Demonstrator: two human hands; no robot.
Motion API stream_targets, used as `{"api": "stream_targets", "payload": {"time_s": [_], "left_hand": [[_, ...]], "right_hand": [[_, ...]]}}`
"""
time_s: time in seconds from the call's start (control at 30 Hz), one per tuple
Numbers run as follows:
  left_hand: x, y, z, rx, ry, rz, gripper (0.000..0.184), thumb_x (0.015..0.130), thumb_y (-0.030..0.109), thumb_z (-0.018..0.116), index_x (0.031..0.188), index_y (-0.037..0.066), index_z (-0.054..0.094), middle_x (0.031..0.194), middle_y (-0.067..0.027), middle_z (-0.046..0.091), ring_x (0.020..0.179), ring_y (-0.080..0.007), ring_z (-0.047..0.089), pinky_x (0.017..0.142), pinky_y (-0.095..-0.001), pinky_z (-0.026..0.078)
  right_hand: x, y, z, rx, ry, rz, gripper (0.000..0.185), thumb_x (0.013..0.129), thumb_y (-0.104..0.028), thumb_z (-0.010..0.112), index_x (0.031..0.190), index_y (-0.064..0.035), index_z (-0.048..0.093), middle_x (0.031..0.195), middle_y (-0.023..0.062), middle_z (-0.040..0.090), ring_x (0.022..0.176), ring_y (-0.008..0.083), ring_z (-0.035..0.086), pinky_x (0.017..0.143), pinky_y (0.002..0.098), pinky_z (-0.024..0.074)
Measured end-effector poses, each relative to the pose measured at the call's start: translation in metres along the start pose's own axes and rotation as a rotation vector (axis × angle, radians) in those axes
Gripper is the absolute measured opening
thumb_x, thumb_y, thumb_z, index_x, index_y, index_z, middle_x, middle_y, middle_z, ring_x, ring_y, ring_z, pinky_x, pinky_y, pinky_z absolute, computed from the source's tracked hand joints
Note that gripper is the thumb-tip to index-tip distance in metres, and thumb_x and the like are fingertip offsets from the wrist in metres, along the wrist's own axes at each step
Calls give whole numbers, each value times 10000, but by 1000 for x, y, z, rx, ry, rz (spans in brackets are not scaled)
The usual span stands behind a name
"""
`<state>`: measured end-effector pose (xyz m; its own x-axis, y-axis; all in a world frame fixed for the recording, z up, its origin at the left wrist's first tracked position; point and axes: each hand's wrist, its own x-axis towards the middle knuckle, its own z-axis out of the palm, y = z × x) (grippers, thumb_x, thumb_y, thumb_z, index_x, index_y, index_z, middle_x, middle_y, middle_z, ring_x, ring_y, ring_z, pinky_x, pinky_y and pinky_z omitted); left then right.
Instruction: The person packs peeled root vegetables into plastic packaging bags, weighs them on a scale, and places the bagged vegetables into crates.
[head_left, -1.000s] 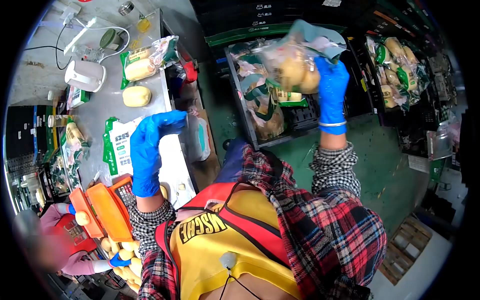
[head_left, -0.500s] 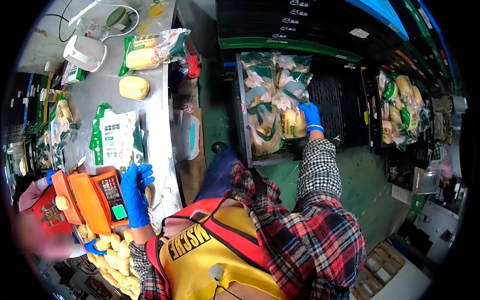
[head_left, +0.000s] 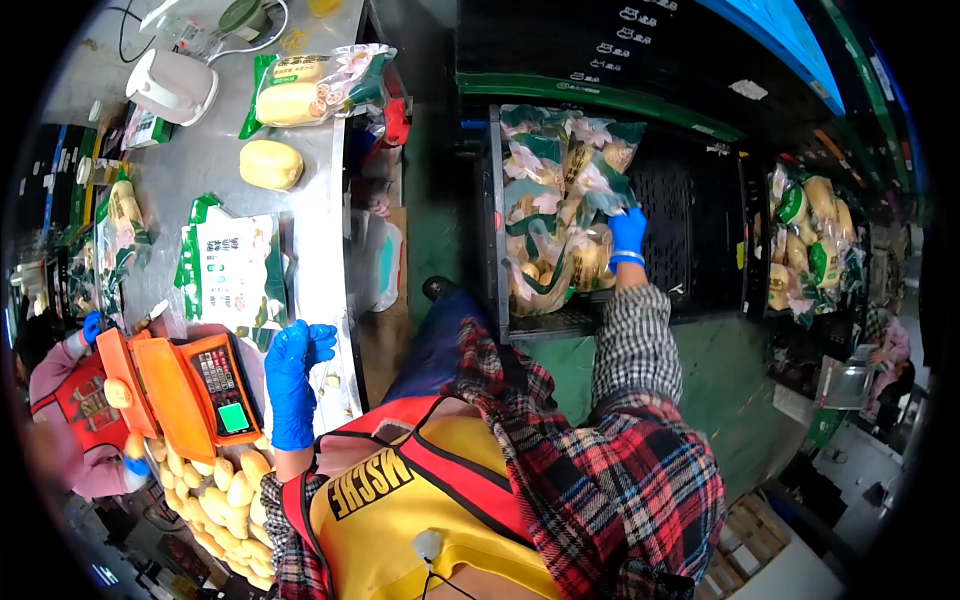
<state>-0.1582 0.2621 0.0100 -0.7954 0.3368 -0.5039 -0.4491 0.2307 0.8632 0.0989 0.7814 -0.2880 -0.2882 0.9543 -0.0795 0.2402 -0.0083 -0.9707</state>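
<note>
My right hand (head_left: 628,236), in a blue glove, is closed on the upper edge of a clear and green bag of lotus root (head_left: 592,258). This bag lies at the right of several similar bags in a black crate (head_left: 505,322). My left hand (head_left: 292,385), also gloved in blue, hangs over the table's near edge with its fingers partly bent and apart, holding nothing I can see. Beside it are an orange scale (head_left: 180,400) with a lit green display and a stack of flat printed bags (head_left: 240,270).
On the metal table (head_left: 315,200) are a loose lotus root (head_left: 271,165), a filled bag (head_left: 310,92) and a white kettle (head_left: 172,88). Many loose roots (head_left: 215,505) lie below the scale. Another crate of bags (head_left: 815,240) stands right. A co-worker (head_left: 85,400) is at left.
My right hand has shifted slightly, and the top of the bag by it has moved up and right. My left hand has moved slightly right and down. The co-worker's hand has drawn back from the roots.
</note>
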Motion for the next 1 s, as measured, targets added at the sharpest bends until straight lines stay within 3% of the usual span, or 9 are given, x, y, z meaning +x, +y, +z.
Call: {"api": "stream_targets", "payload": {"time_s": [0.23,0.5,0.57,0.73,0.77,0.8,0.87,0.9,1.0], "left_hand": [[10,-6,4,18,-37,-53,292,970,284,529,978,13,640,917,-130,697,767,-163,664,695,-270,524],[-13,-10,0,-30,-19,23,313,969,298,532,982,5,639,929,-117,697,793,-144,651,703,-253,502],[-15,-27,-21,-110,38,55,324,975,296,516,989,-3,641,949,-120,694,785,-149,645,700,-255,500],[-45,-69,-59,411,144,606,195,895,132,528,907,-2,670,939,-85,659,844,-174,634,771,-294,511],[-65,-67,-52,-259,199,262,179,891,134,549,933,9,669,955,-78,661,856,-171,633,782,-299,509],[-68,-84,-53,-415,154,335,193,893,167,580,951,3,661,948,-65,661,858,-156,625,789,-292,498],[-99,-61,-53,-150,371,291,237,916,238,575,986,25,652,936,-62,657,856,-148,615,777,-280,489],[-114,-62,-59,-209,410,321,257,926,262,564,994,29,648,928,-60,654,854,-149,612,774,-283,488],[-174,-77,-91,25,771,454,288,937,287,560,1037,27,635,938,-66,639,863,-150,605,798,-304,485]], "right_hand": [[2,-68,4,476,31,192,310,881,33,497,1166,-36,596,926,45,634,733,124,573,631,251,466],[23,-2,-23,77,128,27,552,775,37,634,1306,37,483,1080,95,615,861,182,581,784,286,487],[22,-49,-21,-310,164,-337,652,727,22,678,1328,83,433,1224,161,566,1054,272,561,938,358,447],[-92,-291,85,-352,-249,-575,489,852,-71,594,1315,49,488,1336,212,511,1209,314,504,1055,403,361],[-88,-288,111,-299,-360,-812,473,879,-99,594,1317,45,488,1332,202,517,1210,309,506,1051,404,372],[-86,-287,130,-315,-427,-1036,457,909,-119,588,1320,48,480,1341,207,507,1210,303,509,1039,394,389],[-123,-312,190,142,-841,-529,395,932,-74,558,1298,59,492,1315,204,527,1201,273,520,1019,363,408],[-145,-329,212,63,-971,-823,376,929,-48,543,1287,58,502,1287,186,550,1185,256,525,1011,360,407],[-248,-385,254,20,-1236,-830,361,897,-4,546,1251,62,530,1231,146,587,1124,235,548,991,354,408]]}}
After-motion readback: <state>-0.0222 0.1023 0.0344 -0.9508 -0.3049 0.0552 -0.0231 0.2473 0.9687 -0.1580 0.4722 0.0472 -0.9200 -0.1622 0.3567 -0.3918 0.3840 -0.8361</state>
